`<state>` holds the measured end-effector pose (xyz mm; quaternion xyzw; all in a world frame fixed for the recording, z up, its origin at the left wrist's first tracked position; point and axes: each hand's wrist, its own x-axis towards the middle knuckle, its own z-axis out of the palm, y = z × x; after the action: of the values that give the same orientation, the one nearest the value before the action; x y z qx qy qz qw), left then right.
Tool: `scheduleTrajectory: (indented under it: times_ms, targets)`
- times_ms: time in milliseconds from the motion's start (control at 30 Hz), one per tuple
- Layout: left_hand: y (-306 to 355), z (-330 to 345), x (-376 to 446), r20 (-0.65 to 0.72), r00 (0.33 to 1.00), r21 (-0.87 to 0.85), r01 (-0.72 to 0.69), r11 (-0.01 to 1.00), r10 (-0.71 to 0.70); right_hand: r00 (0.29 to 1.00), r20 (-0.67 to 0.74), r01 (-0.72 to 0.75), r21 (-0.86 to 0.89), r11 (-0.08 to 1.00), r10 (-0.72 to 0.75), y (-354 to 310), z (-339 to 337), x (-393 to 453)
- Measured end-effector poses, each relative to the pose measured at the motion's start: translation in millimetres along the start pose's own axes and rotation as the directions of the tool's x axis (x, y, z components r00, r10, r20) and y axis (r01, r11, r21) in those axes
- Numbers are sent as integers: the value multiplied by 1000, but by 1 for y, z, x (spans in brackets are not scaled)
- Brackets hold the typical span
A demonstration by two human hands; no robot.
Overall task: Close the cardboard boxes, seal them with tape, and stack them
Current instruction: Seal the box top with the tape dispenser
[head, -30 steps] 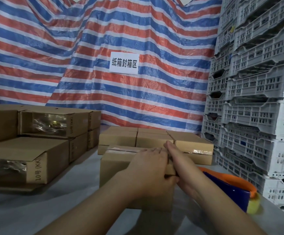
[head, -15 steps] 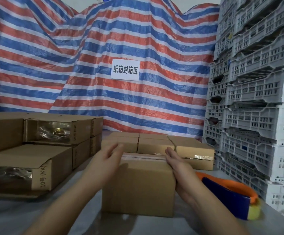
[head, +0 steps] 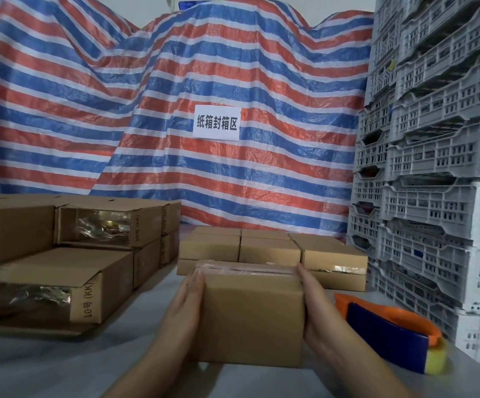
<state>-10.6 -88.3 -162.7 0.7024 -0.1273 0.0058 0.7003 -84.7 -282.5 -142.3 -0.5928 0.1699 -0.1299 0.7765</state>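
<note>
Item: taped cardboard box (head: 251,317), near front edge of tabletop (head: 46,366); left hand (head: 185,311) and right hand (head: 315,308), earlier pressing its top seam, now clasp its two sides flat-palmed — sealing apparently done, stacking onto sealed boxes (head: 270,248) behind likely follows.

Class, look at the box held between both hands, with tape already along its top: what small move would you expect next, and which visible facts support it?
Probably carrying the taped box forward onto the sealed boxes behind it. The left hand and right hand press its two sides, tape runs across its top, and the tape dispenser lies set aside on the table.
</note>
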Motion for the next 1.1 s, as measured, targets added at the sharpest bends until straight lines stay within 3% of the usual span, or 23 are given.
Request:
scheduleTrajectory:
  times_ms: [200,367,500,700,800,1000,1100]
  targets:
    - [3,-17,-8,160,986,-10,41,999,-39,995,-42,-96,-39,995,95,16,-2,-2]
    - [10,-18,1,82,997,12,6,1000,-7,998,27,55,-296,954,-49,8,4,-6]
    - [21,-18,22,89,995,104,33,994,-42,983,17,163,-529,833,-181,-4,13,11]
    - [30,-21,58,154,982,144,87,986,-109,971,152,239,-641,730,-185,-4,9,43]
    - [37,-20,74,152,977,177,119,977,-147,967,133,251,-620,743,-216,-5,14,51]
    - [37,-33,94,127,929,277,302,912,-346,1000,-15,-29,-653,757,25,-27,18,73]
    - [22,-40,97,115,906,254,370,894,-407,983,-87,-183,-540,821,162,-23,23,82]
